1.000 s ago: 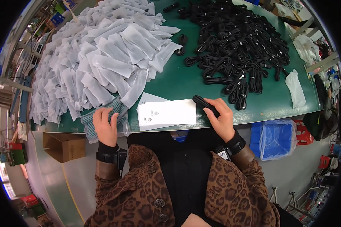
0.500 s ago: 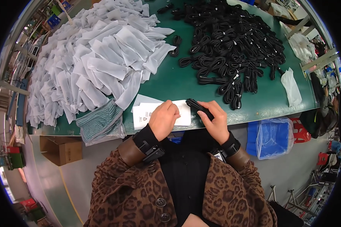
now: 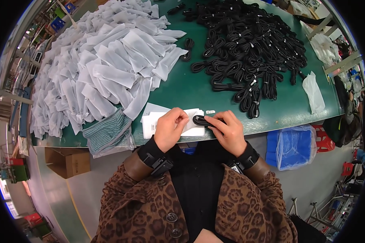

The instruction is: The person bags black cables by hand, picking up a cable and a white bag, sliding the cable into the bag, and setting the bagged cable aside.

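My right hand (image 3: 230,131) is closed on a small coiled black cable (image 3: 200,120), gripped between thumb and fingers. The coil's left end lies at the right end of a stack of flat white plastic bags (image 3: 150,126) at the table's front edge. My left hand (image 3: 169,128) is over the stack, its thumb and forefinger pinched on the top bag, whose right end looks lifted beside the coil. Whether the coil's tip is inside the bag I cannot tell. A small white strip (image 3: 210,111) lies just beyond the coil.
A big heap of filled whitish bags (image 3: 109,60) covers the table's left side. Many coiled black cables (image 3: 247,52) are piled at the right. Folded striped cloth (image 3: 107,130) lies left of the stack. A blue lined bin (image 3: 292,148) and a cardboard box (image 3: 69,162) stand below the table.
My right hand has brought the cable coil left and slightly down, onto the end of the bag stack. My left hand has shifted a little left, and the top bag's end has lifted.
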Motion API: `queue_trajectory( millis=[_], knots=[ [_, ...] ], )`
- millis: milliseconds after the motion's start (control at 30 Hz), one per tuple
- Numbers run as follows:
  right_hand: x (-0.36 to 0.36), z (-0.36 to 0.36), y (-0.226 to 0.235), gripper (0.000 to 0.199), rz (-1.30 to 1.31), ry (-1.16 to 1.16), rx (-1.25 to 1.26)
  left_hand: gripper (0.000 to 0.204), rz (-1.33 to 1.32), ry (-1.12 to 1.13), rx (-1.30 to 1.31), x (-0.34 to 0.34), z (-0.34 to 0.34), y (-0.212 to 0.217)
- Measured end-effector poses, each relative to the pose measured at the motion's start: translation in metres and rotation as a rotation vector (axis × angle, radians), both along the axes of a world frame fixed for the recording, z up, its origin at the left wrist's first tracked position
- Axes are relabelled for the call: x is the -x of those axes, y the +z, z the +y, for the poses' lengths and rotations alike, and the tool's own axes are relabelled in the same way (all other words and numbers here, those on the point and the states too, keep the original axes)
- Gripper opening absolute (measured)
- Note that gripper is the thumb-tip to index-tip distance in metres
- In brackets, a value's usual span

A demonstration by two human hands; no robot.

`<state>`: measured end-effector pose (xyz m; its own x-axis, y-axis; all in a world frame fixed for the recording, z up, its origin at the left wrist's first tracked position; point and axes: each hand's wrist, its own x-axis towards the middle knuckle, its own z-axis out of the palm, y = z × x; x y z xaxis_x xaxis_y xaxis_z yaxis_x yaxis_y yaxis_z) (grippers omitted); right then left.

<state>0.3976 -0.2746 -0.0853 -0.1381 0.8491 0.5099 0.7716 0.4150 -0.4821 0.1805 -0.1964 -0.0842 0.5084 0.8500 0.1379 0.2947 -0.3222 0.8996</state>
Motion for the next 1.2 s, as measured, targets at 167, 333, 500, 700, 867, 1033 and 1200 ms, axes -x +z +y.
queue_trajectory(
  millis=[167,333,500,700,867,1033,1200],
  knots=[
    [-0.002,0.002,0.01,0.031,-0.155,0.116,-0.017,0.009,0.028,-0.166,-0.371,0.001,0.005,0.006],
    [0.005,-0.002,-0.001,0.022,0.281,0.055,0.268,0.01,0.069,-0.268,-0.515,-0.004,0.005,0.023],
    [0.012,0.014,0.015,0.024,0.34,0.093,0.348,0.01,0.027,-0.235,-0.455,-0.004,0.015,0.033],
    [0.018,0.038,0.036,0.036,0.619,0.26,0.201,0.008,-0.131,-0.207,0.101,0.005,0.038,0.059],
    [0.025,0.067,0.064,0.043,0.491,0.379,0.019,0.011,-0.408,-0.245,0.376,0.011,0.058,0.072],
    [0.032,0.084,0.07,0.049,0.327,0.338,-0.111,0.011,-0.49,-0.233,0.418,0.014,0.072,0.076],
    [0.034,0.091,0.079,0.052,0.313,0.362,-0.159,0.014,-0.616,-0.218,0.606,0.012,0.08,0.077]
  ],
)
